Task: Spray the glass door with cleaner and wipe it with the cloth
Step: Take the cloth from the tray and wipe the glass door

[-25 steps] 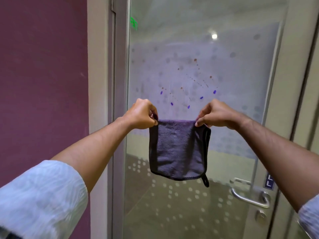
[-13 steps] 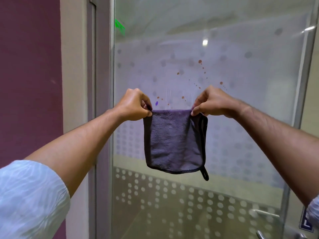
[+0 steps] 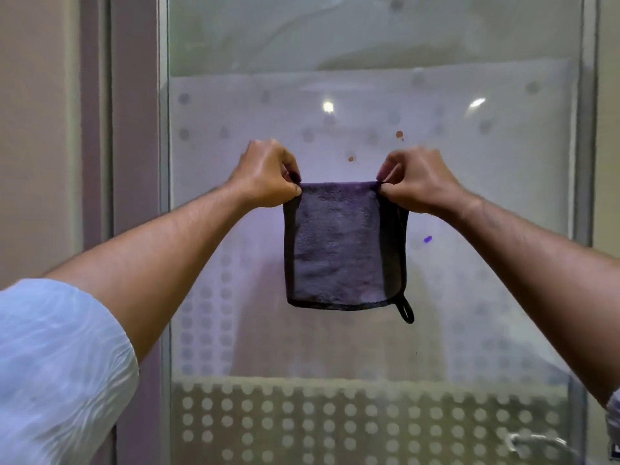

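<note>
Frosted film dotted with circles covers the glass door (image 3: pixel 469 196), which bears brown and purple spots. In front of it hangs a dark purple cloth (image 3: pixel 339 246), its top corners pinched tight by the left hand (image 3: pixel 268 177) and right hand (image 3: pixel 417 181). Left of the door stands a mauve frame (image 3: pixel 134 129).

No text, label, brand, number or sign can be read. The glass door (image 3: pixel 369 78) is marked only by a frosted band and rows of pale dots, with no lettering among them. At the right edge, low beside the door, a small dark plate (image 3: pixel 615 455) is cut off by the frame and nothing on it can be made out. The cloth (image 3: pixel 339 243) bears no visible tag print.
</note>
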Available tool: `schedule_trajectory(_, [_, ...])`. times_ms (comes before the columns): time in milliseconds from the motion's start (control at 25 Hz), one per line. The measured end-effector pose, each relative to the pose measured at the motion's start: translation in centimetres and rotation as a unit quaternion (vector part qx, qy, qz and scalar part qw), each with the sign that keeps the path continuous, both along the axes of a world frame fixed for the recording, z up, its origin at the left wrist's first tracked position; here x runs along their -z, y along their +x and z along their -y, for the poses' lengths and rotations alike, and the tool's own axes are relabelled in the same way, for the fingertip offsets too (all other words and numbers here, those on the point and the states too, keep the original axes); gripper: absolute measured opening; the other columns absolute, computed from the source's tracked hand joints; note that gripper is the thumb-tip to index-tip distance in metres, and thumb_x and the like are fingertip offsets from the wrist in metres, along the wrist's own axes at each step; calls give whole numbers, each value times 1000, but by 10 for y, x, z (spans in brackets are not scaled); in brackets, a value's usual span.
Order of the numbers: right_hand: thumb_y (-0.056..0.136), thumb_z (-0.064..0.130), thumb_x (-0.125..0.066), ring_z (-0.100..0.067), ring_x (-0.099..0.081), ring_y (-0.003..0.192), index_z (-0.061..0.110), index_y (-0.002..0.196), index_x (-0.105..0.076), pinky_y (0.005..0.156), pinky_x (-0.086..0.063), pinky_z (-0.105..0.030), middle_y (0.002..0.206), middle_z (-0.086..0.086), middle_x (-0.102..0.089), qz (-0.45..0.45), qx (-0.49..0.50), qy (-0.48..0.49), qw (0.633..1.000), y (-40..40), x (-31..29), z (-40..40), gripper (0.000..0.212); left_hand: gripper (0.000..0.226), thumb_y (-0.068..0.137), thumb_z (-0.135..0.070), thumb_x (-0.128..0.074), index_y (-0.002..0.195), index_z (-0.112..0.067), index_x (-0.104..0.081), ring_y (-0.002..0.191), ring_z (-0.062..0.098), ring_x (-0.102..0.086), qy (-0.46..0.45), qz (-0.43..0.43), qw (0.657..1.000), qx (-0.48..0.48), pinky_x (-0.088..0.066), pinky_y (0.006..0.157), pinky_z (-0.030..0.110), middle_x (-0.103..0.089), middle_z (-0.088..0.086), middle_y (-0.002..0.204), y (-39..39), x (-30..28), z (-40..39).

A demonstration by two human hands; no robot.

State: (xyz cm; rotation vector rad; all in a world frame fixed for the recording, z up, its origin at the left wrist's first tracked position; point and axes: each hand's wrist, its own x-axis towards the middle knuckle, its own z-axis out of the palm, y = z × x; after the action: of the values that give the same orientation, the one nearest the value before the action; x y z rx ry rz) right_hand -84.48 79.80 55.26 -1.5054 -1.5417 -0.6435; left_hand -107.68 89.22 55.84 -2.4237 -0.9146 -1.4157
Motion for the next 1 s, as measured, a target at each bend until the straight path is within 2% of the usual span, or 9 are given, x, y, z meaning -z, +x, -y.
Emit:
schedule_trajectory(200, [84, 5, -63, -26, -49, 75, 12, 90, -64, 64, -35, -30, 86, -10, -60, 117, 115, 81, 983, -15, 21, -23, 9, 15, 75, -8, -71, 89, -13, -77, 75, 19, -64, 66, 1, 998, 17, -57, 69, 33, -68, 2, 78, 8, 3, -25])
schedule_trajectory(360, [80, -8, -62, -32, -48, 75, 1, 82, -66, 58, -35, -36, 82, -20, -55, 240, 202, 156, 937, -23, 37, -38, 10, 14, 79, -10, -67, 91, -12, -75, 83, 28, -66, 107, -5, 994, 25, -57, 73, 37, -72, 9, 88, 9, 7, -37])
schedule_trajectory(480, [68, -17, -55, -34, -50, 70, -5, 74, -62, 55, -40, -42, 75, -22, -56, 255, 232, 152, 926, -34, 42, -46, 15, 15, 80, -14, -67, 94, -12, -73, 86, 31, -64, 132, 3, 991, 20, -55, 76, 38, -70, 9, 92, 11, 10, -43])
schedule_trajectory(600, [66, 0, -58, -36, -52, 69, -3, 73, -59, 59, -45, -43, 75, -24, -59, 216, 235, 164, 933, -49, 55, -46, 8, 31, 80, -25, -72, 107, -13, -68, 96, 29, -58, 223, 16, 974, -26, -42, 82, 37, -62, 9, 106, 10, 19, -48])
schedule_trajectory(640, [70, 12, -58, -38, -55, 75, -3, 81, -61, 66, -46, -44, 82, -25, -61, 192, 241, 162, 938, -53, 63, -49, 19, 38, 79, -29, -73, 112, -13, -66, 100, 30, -56, 246, 20, 968, -46, -38, 83, 38, -60, 10, 111, 9, 22, -52])
schedule_trajectory(720, [80, 40, -51, -46, -56, 102, -4, 117, -59, 91, -45, -48, 113, -35, -59, 152, 261, 120, 946, -65, 82, -59, 58, 47, 77, -33, -73, 118, -11, -63, 107, 33, -53, 265, 31, 961, -71, -37, 83, 40, -56, 13, 121, 8, 28, -58])
schedule_trajectory(800, [84, 66, -35, -54, -34, 133, 2, 147, -33, 113, -24, -57, 142, -45, -33, 124, 264, 62, 954, -78, 97, -73, 90, 53, 78, -36, -72, 123, -10, -60, 112, 36, -52, 270, 42, 958, -83, -38, 83, 42, -54, 17, 129, 8, 33, -63])
schedule_trajectory(880, [80, 78, -26, -57, -12, 141, 6, 154, -17, 117, -6, -63, 149, -47, -12, 113, 267, 42, 956, -88, 106, -87, 104, 61, 79, -43, -70, 128, -10, -57, 114, 37, -51, 277, 46, 955, -90, -40, 83, 43, -52, 19, 133, 6, 34, -68])
schedule_trajectory(1000, [82, 77, -30, -54, 2, 145, 3, 154, -13, 117, 0, -64, 153, -44, -2, 120, 262, 77, 955, -87, 108, -98, 104, 74, 79, -56, -66, 134, -10, -52, 115, 37, -49, 275, 70, 954, -99, -42, 85, 43, -49, 20, 136, -4, 38, -77])
